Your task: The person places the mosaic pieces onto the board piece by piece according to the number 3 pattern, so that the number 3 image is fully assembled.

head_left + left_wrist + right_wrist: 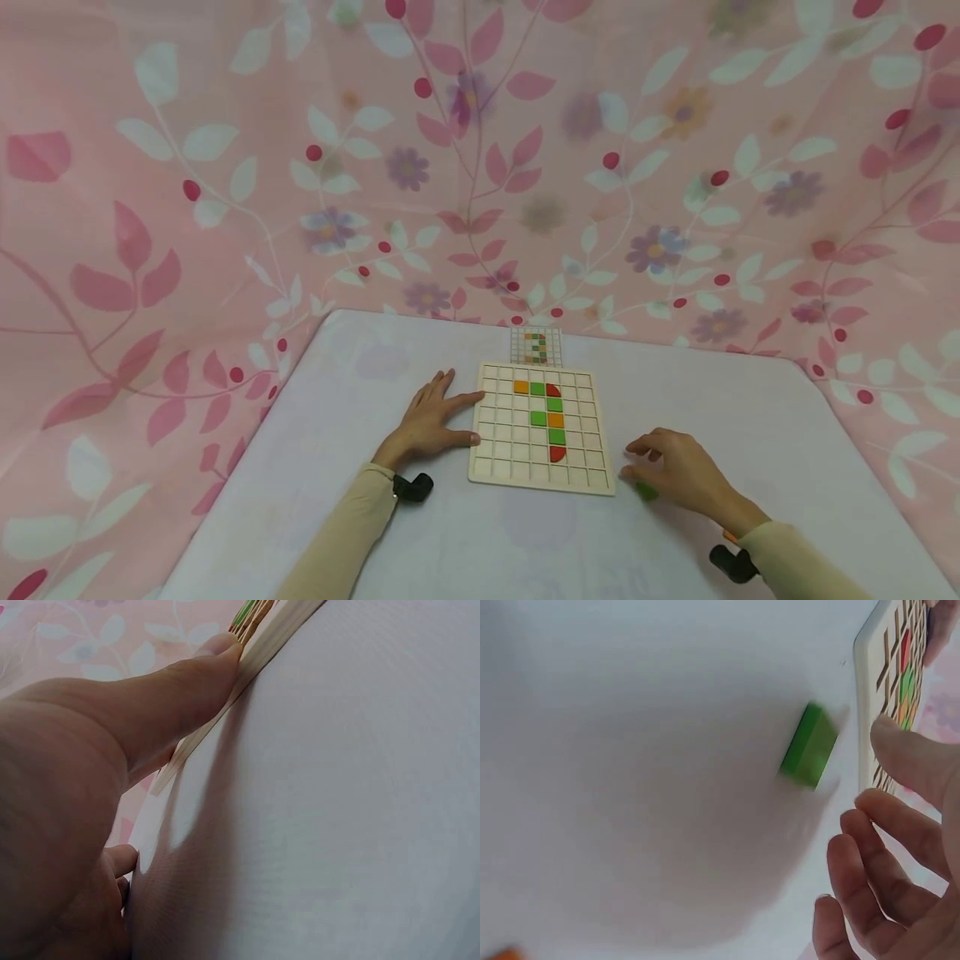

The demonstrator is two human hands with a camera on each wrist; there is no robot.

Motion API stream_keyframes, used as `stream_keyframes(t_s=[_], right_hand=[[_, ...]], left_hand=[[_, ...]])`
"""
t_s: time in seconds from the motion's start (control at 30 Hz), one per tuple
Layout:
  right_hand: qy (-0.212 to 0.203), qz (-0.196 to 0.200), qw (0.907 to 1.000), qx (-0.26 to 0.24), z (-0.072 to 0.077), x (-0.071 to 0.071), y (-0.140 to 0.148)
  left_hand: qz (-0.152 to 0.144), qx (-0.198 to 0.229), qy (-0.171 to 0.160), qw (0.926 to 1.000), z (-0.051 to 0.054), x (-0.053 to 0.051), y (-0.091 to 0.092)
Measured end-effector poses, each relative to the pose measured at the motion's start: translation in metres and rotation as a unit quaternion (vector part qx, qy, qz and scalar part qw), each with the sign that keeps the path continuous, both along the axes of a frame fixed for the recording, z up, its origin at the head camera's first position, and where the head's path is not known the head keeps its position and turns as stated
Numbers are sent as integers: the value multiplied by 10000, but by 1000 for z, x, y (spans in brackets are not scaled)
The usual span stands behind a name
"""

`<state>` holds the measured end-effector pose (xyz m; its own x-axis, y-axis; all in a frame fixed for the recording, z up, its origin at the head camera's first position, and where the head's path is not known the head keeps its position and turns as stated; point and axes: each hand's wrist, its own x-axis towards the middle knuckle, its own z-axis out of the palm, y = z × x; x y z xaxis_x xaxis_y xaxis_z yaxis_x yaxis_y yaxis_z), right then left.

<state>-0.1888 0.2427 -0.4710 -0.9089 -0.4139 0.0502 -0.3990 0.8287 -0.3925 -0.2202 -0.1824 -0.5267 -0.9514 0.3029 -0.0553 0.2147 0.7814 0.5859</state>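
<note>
A pale wooden grid board (498,468) lies on the table, holding several orange and green squares, with a red rounded piece (557,454) at the lower end and another at the upper end. My left hand (426,422) rests at the board's left edge, thumb and index finger touching it, fingers extended. Off the board's lower right corner, my right hand (686,473) hovers near a loose green block (810,748). In the right wrist view, its thumb and loosely bent fingers stand apart from that block and hold nothing.
Behind the board lies a small grid card (517,353) printed with a coloured pattern. An orange block (730,536) sits partly hidden under the right wrist. White cloth covers the table (360,375), and a pink floral curtain (540,167) hangs behind it.
</note>
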Motion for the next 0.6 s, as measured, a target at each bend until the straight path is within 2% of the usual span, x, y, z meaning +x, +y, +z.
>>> stream_keyframes(t_s=[0.3,0.5,0.6], right_hand=[[-549,187,9980,260,3,5,28],[-738,730,9945,114,0,7,38],[-818,809,9934,-2,0,8,40]], left_hand=[[-33,8,102,9999,0,0,-1],[-28,14,111,9999,-1,0,-1],[-19,32,94,9999,0,0,0]])
